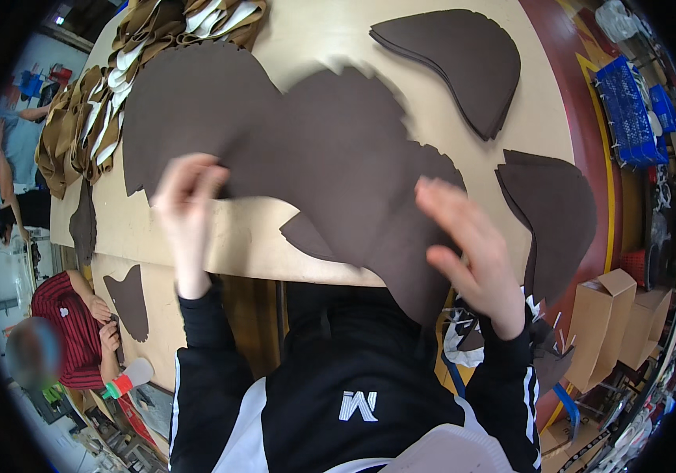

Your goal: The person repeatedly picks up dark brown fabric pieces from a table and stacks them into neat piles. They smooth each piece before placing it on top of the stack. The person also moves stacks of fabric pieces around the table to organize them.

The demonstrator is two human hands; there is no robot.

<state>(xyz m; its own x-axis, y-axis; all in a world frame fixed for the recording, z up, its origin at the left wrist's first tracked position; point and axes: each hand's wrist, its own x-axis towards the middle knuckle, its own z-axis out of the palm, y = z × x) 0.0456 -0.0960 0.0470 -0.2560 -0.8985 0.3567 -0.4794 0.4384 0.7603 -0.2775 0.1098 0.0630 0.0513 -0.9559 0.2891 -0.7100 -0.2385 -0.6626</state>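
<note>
Pinching a big dark-brown cut sheet (330, 158) at its lower left edge, the left hand (188, 201) lifts it above the tabletop (306, 31); the right hand (468, 244), fingers spread, touches its lower right. Its long axis runs upper-left to lower-right.

Two open brown cardboard boxes (618, 319) stand on the floor at the near right, side by side, beside the table's red edge (590, 150).

Dark brown sheet (330, 158): large, flat, thin, flexible material with an irregular, scalloped cut-out outline. It is raised slightly above the light wooden table, spread broadly across its middle, its lower edge overhanging the near table edge
</note>
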